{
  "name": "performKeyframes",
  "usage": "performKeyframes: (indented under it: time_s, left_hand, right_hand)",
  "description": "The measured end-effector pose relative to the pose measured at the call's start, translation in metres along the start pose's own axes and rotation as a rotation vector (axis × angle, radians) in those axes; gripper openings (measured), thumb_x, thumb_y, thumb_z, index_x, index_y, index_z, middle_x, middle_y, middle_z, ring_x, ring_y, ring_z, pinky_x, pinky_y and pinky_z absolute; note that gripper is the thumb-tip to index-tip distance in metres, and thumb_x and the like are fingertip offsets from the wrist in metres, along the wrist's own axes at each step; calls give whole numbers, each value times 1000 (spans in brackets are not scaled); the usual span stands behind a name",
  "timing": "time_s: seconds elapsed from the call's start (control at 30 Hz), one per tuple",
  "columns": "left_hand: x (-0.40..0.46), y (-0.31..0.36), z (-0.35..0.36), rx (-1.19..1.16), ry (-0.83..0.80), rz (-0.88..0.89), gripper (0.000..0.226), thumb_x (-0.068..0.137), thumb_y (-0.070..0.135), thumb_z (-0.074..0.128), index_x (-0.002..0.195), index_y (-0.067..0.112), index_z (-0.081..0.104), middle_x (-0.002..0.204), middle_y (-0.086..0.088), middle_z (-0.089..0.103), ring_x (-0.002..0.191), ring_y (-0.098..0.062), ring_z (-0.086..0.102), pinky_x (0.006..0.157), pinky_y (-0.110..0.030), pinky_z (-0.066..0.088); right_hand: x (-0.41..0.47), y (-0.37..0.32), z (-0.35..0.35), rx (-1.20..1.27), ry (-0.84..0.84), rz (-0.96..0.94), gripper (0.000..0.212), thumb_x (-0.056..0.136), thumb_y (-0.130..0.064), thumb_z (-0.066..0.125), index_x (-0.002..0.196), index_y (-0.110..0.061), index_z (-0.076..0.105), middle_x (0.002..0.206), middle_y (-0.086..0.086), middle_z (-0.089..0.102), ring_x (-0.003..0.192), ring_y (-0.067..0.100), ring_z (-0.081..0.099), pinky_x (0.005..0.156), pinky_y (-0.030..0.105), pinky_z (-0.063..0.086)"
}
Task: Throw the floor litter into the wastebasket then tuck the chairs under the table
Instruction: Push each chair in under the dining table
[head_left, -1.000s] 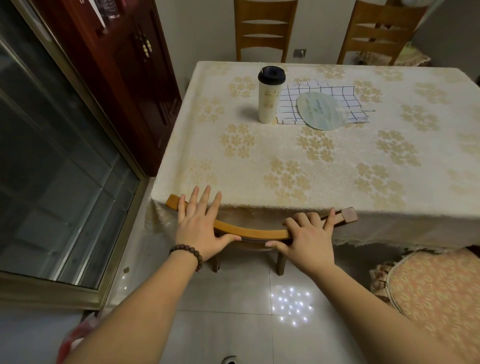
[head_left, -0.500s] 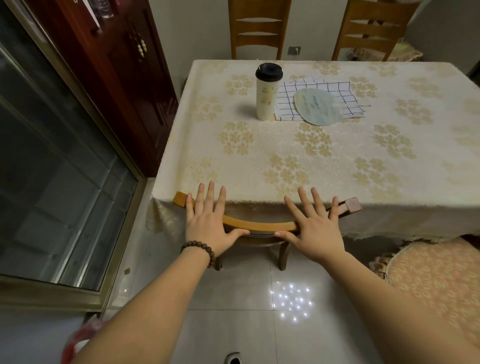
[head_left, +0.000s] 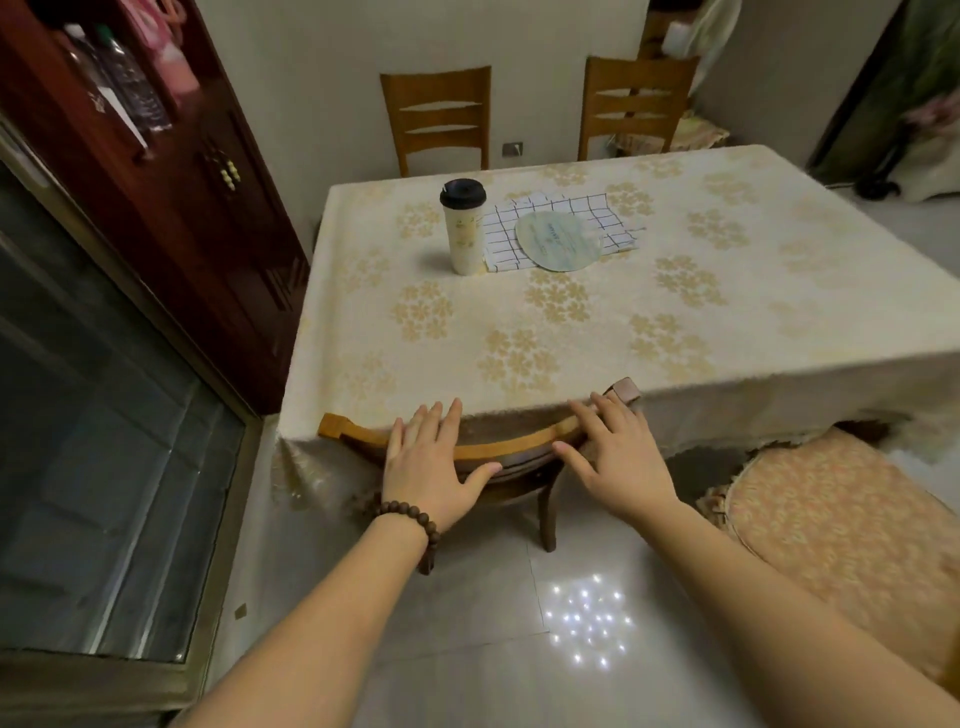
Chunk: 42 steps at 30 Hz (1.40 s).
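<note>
At lower centre of the frame: chair (head_left: 498, 451) pushed in under the table (head_left: 545, 332), curved top rail against the tablecloth's hanging edge. Left hand (head_left: 426, 467) flat on the rail, fingers straight and close together, tips over the cloth edge, thumb spread along the rail's near side. Right hand (head_left: 618, 462) likewise flat, fingers straight and slightly apart, reaching toward the rail's right end. Second chair's cushioned seat (head_left: 841, 525) at lower right, out from under the table

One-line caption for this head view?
Both open hands, left hand and right hand, press the chair's top rail against the clothed table.
</note>
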<state>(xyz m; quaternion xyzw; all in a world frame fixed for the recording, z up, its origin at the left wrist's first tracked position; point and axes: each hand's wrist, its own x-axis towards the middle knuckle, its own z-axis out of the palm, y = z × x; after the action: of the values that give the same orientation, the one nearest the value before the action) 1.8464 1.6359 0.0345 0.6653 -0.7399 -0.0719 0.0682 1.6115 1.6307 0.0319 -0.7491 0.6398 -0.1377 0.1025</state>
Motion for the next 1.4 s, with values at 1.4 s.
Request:
performKeyframes:
  time_s: [1.4]
  left_hand:
    - [-408,713,173,-194,-166,685,70,87,65,39,141,21,37,140,-1,45,132,-19,37,111,-39,23]
  right_hand:
    - [-707,451,-170,159,269,965,50,93,-39,50,137,-18,42,148,8,33,136,25,28,111,40,27]
